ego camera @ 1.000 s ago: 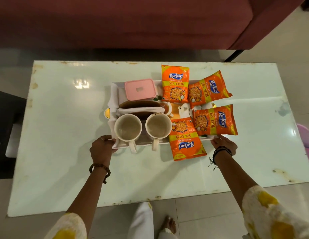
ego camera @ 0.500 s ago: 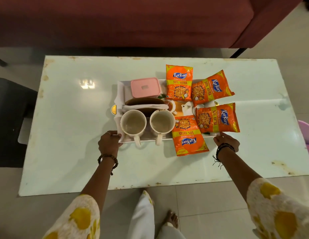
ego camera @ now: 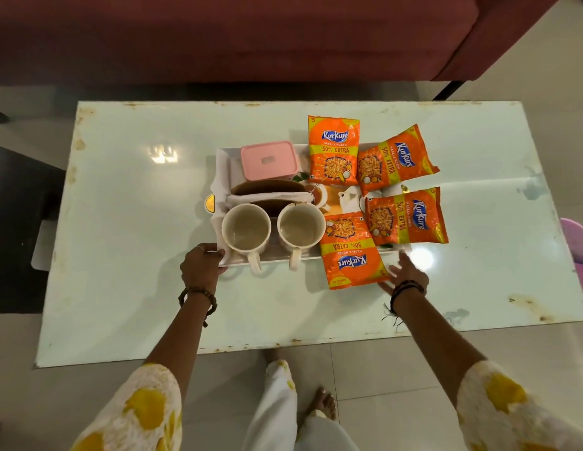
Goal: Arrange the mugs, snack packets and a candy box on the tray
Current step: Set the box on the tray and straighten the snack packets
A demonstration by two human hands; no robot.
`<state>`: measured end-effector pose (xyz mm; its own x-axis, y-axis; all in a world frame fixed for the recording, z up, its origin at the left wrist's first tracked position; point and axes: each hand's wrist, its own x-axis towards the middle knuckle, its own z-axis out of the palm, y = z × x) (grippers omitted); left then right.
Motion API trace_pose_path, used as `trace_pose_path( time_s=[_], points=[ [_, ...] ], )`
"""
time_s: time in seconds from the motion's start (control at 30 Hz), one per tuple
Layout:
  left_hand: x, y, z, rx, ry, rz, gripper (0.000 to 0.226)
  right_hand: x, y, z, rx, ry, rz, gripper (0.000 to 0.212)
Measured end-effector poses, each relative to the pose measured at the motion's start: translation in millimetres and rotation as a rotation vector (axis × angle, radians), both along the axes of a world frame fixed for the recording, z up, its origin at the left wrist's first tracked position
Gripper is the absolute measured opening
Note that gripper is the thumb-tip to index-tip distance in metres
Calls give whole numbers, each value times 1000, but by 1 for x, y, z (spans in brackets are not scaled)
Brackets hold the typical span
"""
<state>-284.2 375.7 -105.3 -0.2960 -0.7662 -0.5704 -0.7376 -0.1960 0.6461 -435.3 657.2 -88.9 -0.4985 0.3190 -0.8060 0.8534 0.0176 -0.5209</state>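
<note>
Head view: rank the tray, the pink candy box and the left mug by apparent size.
1. tray, clearly largest, holding the others.
2. pink candy box and left mug: look alike, and the mug sits nearer the camera, so unranked.

White sleeves (ego camera: 143,408) with yellow blotches, white trousers (ego camera: 277,408), dark beaded wrist bands (ego camera: 199,296), bare foot (ego camera: 322,402).
</note>
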Motion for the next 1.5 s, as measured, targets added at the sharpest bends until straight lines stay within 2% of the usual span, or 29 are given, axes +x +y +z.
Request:
trace_pose_path(
  time_s=[0.13,0.27,0.37,0.47,0.53,0.6,0.67,0.8,0.87,0.93,1.1,1.17,1.27,1.37,1.5],
  points=[
    [-1,0,-1,-6,-20,-14,21,34,-14,-1,41,66,40,34],
    [-1,0,-2,17,2,14,23,51,-18,-1,44,67,80,35],
    [-1,-2,-3,30,-1,26,23,51,-17,3,124,71,128,42],
    [1,1,-1,-6,19,-9,24,32,-14,6,290,174,124,51],
    [9,14,2,-14,127,41,20,12,-14,11,360,261,66,59],
    [21,40,5,-36,193,168,13,-9,-13,13,342,321,-27,71],
    [38,77,6,-57,166,216,13,-23,-14,16,259,347,-135,77],
    [49,169,25,116,234,-64,27,-34,-11,16,105,337,-278,67],
    [34,200,35,168,311,-250,19,-34,-9,13,77,322,-277,61],
    [0,215,41,126,352,-414,10,-35,-6,10,81,309,-262,53],
    [-106,212,38,6,342,-748,50,-37,4,7,135,332,-201,33],
    [-135,205,29,-16,293,-862,59,-36,9,6,158,356,-171,28],
    [-155,202,15,-19,177,-1006,64,-31,16,7,175,383,-129,19],
    [-152,207,9,-56,135,-1104,67,-28,22,8,202,386,-86,19],
    [-139,216,11,-73,130,-1068,64,-25,25,12,276,415,-15,39]
  ],
)
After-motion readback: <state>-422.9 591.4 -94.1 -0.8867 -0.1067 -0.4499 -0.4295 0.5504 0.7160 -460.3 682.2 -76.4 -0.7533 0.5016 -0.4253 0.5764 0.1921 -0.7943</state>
